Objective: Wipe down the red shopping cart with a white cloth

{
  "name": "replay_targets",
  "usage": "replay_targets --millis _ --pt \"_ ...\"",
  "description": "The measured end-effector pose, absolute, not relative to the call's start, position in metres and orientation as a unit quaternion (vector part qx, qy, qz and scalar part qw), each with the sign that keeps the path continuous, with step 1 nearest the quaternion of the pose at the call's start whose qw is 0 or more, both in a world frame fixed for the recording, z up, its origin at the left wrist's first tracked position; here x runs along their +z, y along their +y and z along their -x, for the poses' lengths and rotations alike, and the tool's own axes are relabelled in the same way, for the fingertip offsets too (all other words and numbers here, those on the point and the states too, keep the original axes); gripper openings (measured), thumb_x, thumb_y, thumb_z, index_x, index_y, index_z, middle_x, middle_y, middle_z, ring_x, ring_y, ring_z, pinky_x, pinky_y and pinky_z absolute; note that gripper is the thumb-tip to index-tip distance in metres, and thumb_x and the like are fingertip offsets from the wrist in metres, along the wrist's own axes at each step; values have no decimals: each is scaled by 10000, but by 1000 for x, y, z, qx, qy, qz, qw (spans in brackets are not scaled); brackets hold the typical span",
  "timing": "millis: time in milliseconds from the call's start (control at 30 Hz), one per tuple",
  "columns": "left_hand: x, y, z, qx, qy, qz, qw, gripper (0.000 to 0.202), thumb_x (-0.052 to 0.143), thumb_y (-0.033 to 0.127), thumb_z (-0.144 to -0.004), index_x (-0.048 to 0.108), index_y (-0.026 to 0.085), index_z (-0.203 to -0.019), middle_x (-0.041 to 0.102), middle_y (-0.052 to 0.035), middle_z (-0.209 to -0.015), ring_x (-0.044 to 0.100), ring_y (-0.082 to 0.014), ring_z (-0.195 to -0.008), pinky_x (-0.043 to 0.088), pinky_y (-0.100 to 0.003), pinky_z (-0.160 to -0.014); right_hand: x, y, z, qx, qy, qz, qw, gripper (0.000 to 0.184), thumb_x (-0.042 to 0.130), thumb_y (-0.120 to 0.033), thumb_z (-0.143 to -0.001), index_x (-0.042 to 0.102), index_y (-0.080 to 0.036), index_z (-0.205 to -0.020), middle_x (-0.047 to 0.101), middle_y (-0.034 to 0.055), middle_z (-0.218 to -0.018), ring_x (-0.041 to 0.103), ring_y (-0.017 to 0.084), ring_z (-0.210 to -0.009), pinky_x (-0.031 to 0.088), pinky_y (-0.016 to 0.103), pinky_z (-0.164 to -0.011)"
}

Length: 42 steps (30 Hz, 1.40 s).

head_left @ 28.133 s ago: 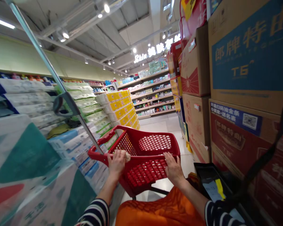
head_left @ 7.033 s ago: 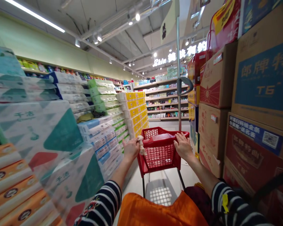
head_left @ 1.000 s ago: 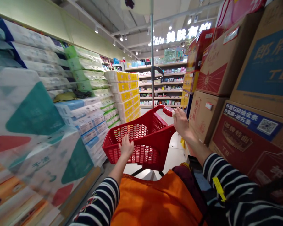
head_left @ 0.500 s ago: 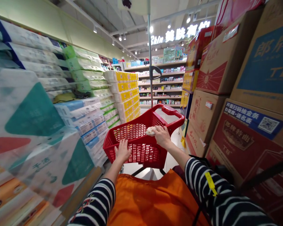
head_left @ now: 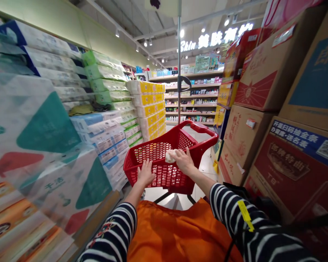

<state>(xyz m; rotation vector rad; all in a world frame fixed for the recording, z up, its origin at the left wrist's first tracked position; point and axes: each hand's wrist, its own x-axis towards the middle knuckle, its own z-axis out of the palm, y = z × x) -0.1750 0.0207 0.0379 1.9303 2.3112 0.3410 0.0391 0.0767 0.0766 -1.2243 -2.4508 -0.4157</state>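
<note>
A red plastic shopping cart [head_left: 164, 176] with a perforated basket stands side-on in front of me. My right hand [head_left: 184, 162] presses a crumpled white cloth [head_left: 170, 155] against the near top rim, its fingers bent over the cloth. Farther left on the same rim lies my left hand [head_left: 145, 172], its fingers stretched out and nothing visible in them. The cart's handle [head_left: 205, 130] rises at the right end, beyond my right hand.
Stacked tissue packs [head_left: 54, 127] line the left side, with yellow-and-white packs [head_left: 150, 105] farther back. Cardboard boxes [head_left: 248, 131] are piled high on the right. A metal pole [head_left: 179, 65] stands behind the cart, before shelves of small goods [head_left: 199, 92].
My right hand has slid left along the rim with the white cloth, closer to my left hand. The view has turned slightly left. My left hand stays on the rim.
</note>
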Motion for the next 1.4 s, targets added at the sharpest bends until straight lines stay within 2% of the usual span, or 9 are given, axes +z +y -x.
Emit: replay_targets --millis 100,233,433,633,733,867,1100,1267,1400 --pt "36 22 180 113 754 -645 52 697 440 194 -701 250 189 -1371 139 -66 -1492 73 -214 -1371 111 -534 -1085 78 77 -34 -136 -874 429 184 393 359 -125 -856 517 -266 -1188 553 64 -1158 420 217 -1121 23 499 -1053" --pt "37 23 184 123 752 -645 52 704 450 177 -687 265 182 -1367 153 -79 -1489 76 -225 -1370 120 -535 -1082 100 87 -80 -164 -838 469 224 337 386 -134 -835 564 -211 -1110 604 75 -1041 468 226 -1039 16 504 -1047" --pt "37 26 187 133 746 -650 63 705 463 167 -680 280 182 -1361 167 -84 -1485 79 -229 -1370 124 -540 -1080 117 93 -110 -199 -788 528 246 329 396 -147 -814 575 -165 -1089 582 104 -1122 451 263 -1075 -2 531 -1037" --pt "34 29 192 130 741 -657 62 717 462 151 -665 284 177 -1359 170 -77 -1485 77 -224 -1370 119 -548 -1079 83 73 -32 -139 -882 410 187 428 400 -119 -823 493 -247 -1220 539 79 -1170 411 237 -1136 17 528 -1054" --pt "34 29 193 133 737 -659 67 724 465 144 -659 282 157 -1359 174 -85 -1483 82 -230 -1369 121 -557 -1076 77 74 -26 -142 -888 397 185 448 387 -86 -825 490 -261 -1224 537 63 -1185 409 225 -1149 26 517 -1062" --pt "35 29 191 138 737 -658 69 721 467 140 -657 291 168 -1355 176 -80 -1483 80 -227 -1370 112 -553 -1078 95 91 -82 -177 -846 454 217 379 405 -89 -818 542 -198 -1154 585 82 -1129 451 232 -1101 40 510 -1060" --pt "36 28 190 142 735 -660 63 705 469 160 -671 296 179 -1354 186 -91 -1479 85 -235 -1369 125 -559 -1070 129 118 -160 -215 -714 611 265 381 322 -111 -853 522 -153 -1175 500 112 -1281 393 270 -1188 108 545 -1023" --pt "35 29 192 147 734 -659 69 704 472 141 -666 303 162 -1350 189 -93 -1478 83 -230 -1369 107 -568 -1071 102 94 -96 -191 -799 522 229 382 390 -141 -830 515 -164 -1191 480 117 -1299 372 266 -1224 98 518 -1042" --pt "41 26 190 202 731 -646 86 685 468 89 -667 335 179 -1333 189 -79 -1479 101 -226 -1367 93 -560 -1079 80 75 -38 -120 -858 442 231 415 376 -111 -832 510 -224 -1208 526 65 -1264 398 229 -1217 103 505 -1060"
